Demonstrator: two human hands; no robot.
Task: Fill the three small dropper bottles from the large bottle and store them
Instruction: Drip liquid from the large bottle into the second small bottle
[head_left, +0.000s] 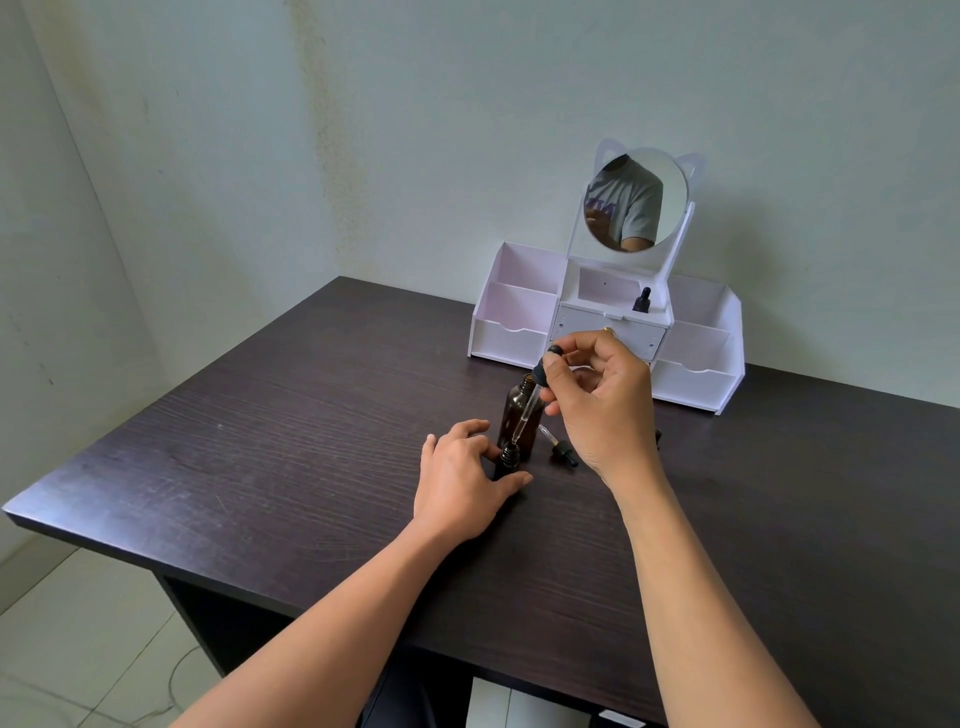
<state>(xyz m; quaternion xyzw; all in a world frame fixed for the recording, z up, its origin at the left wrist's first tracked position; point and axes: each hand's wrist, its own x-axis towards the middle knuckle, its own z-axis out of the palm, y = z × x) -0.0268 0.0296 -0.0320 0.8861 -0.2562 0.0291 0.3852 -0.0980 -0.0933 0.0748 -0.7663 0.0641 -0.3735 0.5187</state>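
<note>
A large amber bottle (514, 410) stands open on the dark table (291, 447). Just in front of it is a small dark dropper bottle (509, 460), also open, and my left hand (462, 478) grips it at the base. My right hand (597, 395) pinches the black bulb of a long glass dropper (530, 402), whose tip points down into the small bottle's mouth. A small dropper cap (560, 448) lies on the table beside the bottles. Another small dropper bottle (642, 301), capped, stands in the white organizer (519, 338).
The white organizer with a round cat-ear mirror (636, 200) stands at the back of the table, with open compartments left and right and a drawer in the middle. A dark object (658, 436) peeks out behind my right hand. The table edge runs near left.
</note>
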